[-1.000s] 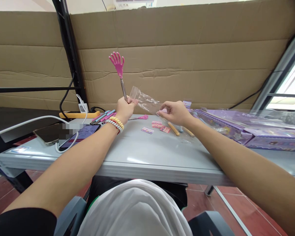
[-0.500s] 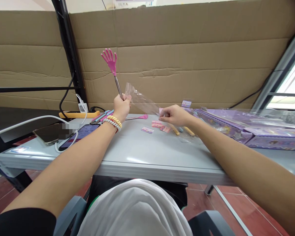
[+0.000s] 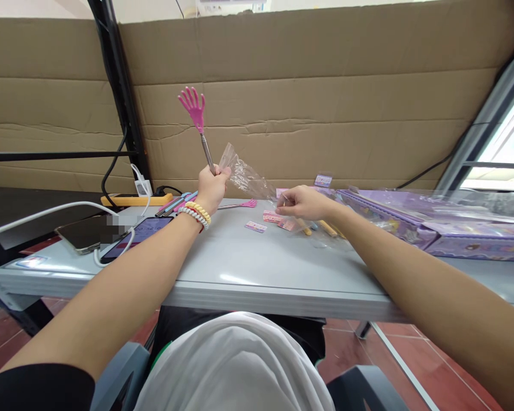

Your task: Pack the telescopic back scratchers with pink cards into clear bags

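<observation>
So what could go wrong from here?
The left hand grips the pink scratcher and seems to pinch the clear bag too, so either might slip. The thin bag, spanning to the right hand, could tear if pulled hard. Loose labels near the right hand might get brushed aside.

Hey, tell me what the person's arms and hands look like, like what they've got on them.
Both hands are gloveless. The left hand has a yellow bracelet and a whitish bracelet at its wrist, with a bit of red showing. A black sleeve covers the left upper arm. The right hand and forearm show no jewellery or sleeve.
</observation>
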Available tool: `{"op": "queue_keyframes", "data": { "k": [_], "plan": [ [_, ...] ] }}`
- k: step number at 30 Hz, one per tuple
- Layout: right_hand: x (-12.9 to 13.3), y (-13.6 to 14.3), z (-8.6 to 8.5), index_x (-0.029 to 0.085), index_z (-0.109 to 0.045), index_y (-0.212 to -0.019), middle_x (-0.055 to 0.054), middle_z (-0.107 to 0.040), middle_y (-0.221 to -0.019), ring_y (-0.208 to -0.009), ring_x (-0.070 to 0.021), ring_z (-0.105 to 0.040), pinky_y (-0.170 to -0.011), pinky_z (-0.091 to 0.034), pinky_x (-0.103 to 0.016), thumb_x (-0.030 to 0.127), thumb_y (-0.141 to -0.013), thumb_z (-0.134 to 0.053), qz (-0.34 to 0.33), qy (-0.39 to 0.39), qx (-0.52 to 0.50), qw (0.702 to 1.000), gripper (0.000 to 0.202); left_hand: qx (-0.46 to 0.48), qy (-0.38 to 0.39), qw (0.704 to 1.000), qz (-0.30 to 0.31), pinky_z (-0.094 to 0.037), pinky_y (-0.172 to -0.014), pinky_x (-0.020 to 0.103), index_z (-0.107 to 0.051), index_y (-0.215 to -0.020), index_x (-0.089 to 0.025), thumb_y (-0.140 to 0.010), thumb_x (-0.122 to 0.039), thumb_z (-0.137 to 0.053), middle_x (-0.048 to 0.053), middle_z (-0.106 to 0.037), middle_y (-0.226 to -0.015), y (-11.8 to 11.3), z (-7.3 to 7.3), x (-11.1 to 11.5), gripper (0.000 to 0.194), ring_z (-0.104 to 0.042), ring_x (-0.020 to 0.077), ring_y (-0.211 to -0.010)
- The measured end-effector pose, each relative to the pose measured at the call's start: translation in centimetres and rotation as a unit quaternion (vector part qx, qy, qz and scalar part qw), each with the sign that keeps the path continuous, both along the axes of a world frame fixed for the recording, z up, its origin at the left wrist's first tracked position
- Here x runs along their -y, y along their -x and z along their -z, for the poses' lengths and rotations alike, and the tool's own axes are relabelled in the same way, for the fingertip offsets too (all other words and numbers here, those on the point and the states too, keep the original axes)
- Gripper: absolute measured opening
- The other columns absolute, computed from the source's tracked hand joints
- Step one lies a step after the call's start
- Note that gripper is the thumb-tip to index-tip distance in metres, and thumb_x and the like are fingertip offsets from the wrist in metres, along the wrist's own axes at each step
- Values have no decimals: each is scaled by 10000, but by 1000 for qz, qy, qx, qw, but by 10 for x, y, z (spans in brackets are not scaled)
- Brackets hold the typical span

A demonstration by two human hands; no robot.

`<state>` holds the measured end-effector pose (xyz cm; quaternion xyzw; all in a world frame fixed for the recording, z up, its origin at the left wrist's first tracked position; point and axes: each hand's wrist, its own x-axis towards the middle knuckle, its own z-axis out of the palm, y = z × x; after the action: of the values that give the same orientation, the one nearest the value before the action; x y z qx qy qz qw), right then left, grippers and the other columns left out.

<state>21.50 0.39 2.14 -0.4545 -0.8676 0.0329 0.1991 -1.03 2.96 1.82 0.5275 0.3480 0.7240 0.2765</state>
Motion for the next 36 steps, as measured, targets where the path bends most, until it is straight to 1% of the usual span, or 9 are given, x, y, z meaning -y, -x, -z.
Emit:
{"op": "queue_keyframes", "data": {
  "k": [2,5,8,12,16,21,24,29,36],
  "plan": [
    [1,1,0,163,-598,-719,10,-553,-603,-516,-102,-503,-500,-362,-226,370,-718,-600,-24,65,-42,997,208,-8,5,1000,13,-250,-345,183,-278,-609,-206,-720,-98,-548,-98,-320,-470,-1,1,1,311,-341,44,-342],
    [3,3,0,149,-576,-731,6,-545,-578,-475,-95,-502,-485,-399,-227,346,-717,-630,-76,156,-129,976,205,-25,15,999,20,-236,-340,184,-271,-588,-204,-717,-95,-549,-98,-305,-440,-3,2,1,325,-331,45,-328],
    [7,4,-2,144,-571,-758,13,-531,-548,-444,-87,-471,-441,-389,-223,339,-691,-681,-122,208,-205,949,234,-47,26,998,33,-233,-339,192,-268,-581,-206,-709,-96,-547,-97,-303,-423,-3,3,2,326,-328,52,-320],
    [11,3,-4,144,-578,-849,-18,-597,-660,-515,-102,-517,-434,-390,-217,332,-667,-718,-142,276,-259,915,297,-70,31,995,57,-238,-354,196,-273,-589,-205,-690,-104,-553,-94,-323,-442,-3,4,4,315,-339,52,-329],
    [7,3,-2,147,-571,-866,-17,-595,-667,-543,-103,-527,-437,-390,-209,310,-686,-709,-151,277,-252,915,280,-99,43,990,90,-250,-372,193,-269,-578,-201,-684,-112,-567,-95,-315,-432,-4,6,7,328,-345,48,-342],
    [3,9,5,164,-483,-1089,36,-538,-553,-446,-86,-461,-403,-351,-202,262,-738,-672,-108,241,-294,918,410,-137,55,981,126,-264,-390,189,-257,-556,-199,-690,-129,-591,-98,-295,-388,-9,9,13,366,-349,47,-346],
    [-1,12,12,165,-455,-1131,41,-531,-540,-436,-84,-446,-394,-336,-198,278,-747,-670,-109,225,-320,914,454,-164,55,972,158,-272,-399,194,-263,-545,-197,-698,-124,-591,-95,-311,-373,-14,12,17,369,-356,48,-343],
    [-10,15,22,179,-496,-1077,6,-582,-595,-434,-89,-466,-372,-333,-203,334,-750,-663,-145,247,-320,903,399,-199,66,953,219,-284,-416,197,-267,-528,-190,-722,-118,-594,-89,-343,-391,-22,14,26,387,-364,38,-347],
    [-5,20,21,174,-509,-919,-18,-607,-610,-416,-105,-511,-315,-296,-195,327,-713,-684,-152,274,-349,883,310,-220,78,942,240,-301,-423,197,-299,-540,-189,-709,-138,-623,-76,-391,-416,-25,12,32,369,-389,46,-373]
  ]
}}
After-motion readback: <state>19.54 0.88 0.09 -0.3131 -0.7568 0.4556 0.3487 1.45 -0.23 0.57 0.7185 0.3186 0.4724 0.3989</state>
